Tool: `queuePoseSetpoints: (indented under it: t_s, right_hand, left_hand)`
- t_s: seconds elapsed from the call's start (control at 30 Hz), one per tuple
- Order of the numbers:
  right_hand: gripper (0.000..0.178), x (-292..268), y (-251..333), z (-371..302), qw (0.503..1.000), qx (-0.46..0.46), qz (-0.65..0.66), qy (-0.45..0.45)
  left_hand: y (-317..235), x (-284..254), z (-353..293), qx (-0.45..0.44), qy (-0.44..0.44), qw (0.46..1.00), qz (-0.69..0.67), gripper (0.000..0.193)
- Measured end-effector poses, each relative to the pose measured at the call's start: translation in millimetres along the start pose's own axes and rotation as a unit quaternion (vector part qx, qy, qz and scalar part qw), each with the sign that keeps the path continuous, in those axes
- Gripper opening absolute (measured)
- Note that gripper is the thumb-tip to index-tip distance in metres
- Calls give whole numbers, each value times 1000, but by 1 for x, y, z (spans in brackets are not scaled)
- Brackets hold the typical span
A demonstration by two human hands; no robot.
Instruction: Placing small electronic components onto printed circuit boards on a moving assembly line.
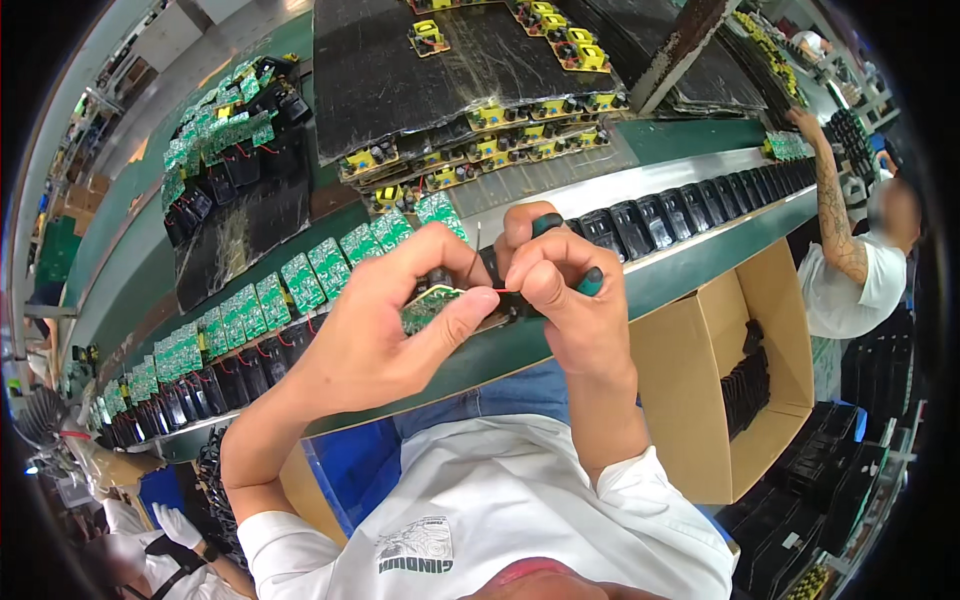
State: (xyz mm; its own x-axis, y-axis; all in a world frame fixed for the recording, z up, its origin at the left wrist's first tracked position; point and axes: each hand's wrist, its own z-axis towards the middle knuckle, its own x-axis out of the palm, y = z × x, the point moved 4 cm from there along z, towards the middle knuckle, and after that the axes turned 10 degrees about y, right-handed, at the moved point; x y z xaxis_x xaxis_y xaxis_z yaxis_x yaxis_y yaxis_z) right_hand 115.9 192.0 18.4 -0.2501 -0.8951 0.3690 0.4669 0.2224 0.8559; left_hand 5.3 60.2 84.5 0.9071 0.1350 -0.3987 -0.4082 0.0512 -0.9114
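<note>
My left hand (370, 325) pinches a small green circuit board (428, 306) between thumb and fingers, just over the near edge of the bench. Beside it, my right hand (580, 325) is closed round a pair of pliers (591, 282) with dark green and black handle ends; their jaws are mostly hidden by my fingers. A short red wire (503, 290) shows between the two hands, by my right fingertips. A black casing partly shows under my fingers. Left of my hands, a row of green boards (302, 281) joined by red wires to black casings lines the bench.
Black casings (655, 226) run along the bench to the right. Stacked black sheets (400, 90) carrying boards with yellow parts stand ahead. An open cardboard box (690, 345) is at my right. Another person's tattooed arm (828, 195) reaches over the bench at far right.
</note>
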Motion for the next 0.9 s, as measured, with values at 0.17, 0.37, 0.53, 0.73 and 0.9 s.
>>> queuePoseSetpoints:
  t_s: [0.17,0.37,0.53,0.73,0.9]
  right_hand:
    - [33,-4,-4,7,998,-55,-2,17]
    - [44,-26,-9,12,987,-91,114,-64]
    - [41,-39,-27,-5,972,-131,177,-82]
    - [36,-16,-23,-12,986,-141,18,-86]
    - [36,-13,-23,-18,980,-180,-18,-88]
  left_hand:
    - [7,3,9,5,-55,998,-4,15]
    - [45,20,10,21,-42,984,171,16]
    - [66,37,12,101,-43,832,544,16]
    - [74,38,15,96,-32,821,561,21]
    - [74,40,17,96,-15,818,567,24]
